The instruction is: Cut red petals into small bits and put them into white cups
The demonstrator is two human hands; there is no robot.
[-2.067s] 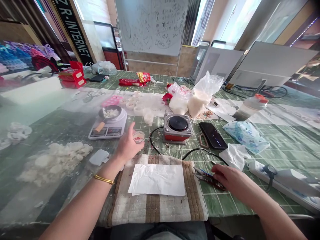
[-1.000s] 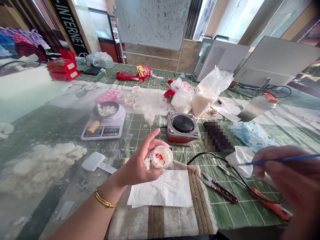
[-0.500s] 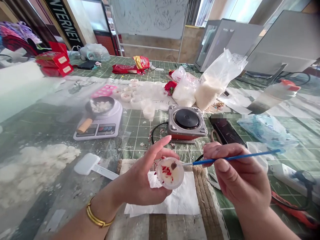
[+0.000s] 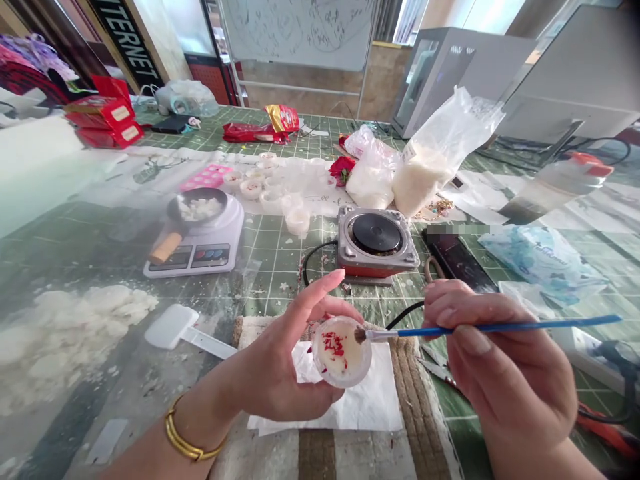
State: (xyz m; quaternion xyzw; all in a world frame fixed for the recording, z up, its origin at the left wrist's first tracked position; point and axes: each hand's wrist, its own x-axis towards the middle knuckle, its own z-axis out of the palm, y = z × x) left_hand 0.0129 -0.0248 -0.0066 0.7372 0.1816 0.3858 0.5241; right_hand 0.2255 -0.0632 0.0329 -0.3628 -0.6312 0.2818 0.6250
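Note:
My left hand (image 4: 295, 367) grips a small translucent cup (image 4: 345, 377), tilted toward me. Inside it is a pale, smooth-looking filling with red flakes (image 4: 333, 345) clustered left of centre. A thin blue paintbrush (image 4: 435, 330) is pinched between the thumb and fingers of my right hand (image 4: 505, 360). Its brown bristles are at the cup's right inner rim; whether they touch the filling I cannot tell. Below the cup a white tissue (image 4: 370, 407) lies on a striped brown and cream mat (image 4: 345, 453).
Beyond my hands stands a small hot plate (image 4: 377, 237). To the left are a kitchen scale (image 4: 220, 247) bearing a small pan (image 4: 200, 207), white chunks (image 4: 75, 340) and a white scoop (image 4: 173, 327). A phone (image 4: 457, 260) and scissors (image 4: 440, 370) lie right. Several cups (image 4: 273, 199) stand further back.
My right hand has moved right and slightly down with the paintbrush. The bristles have shifted from over the filling toward the cup's right rim. My left hand still holds the cup.

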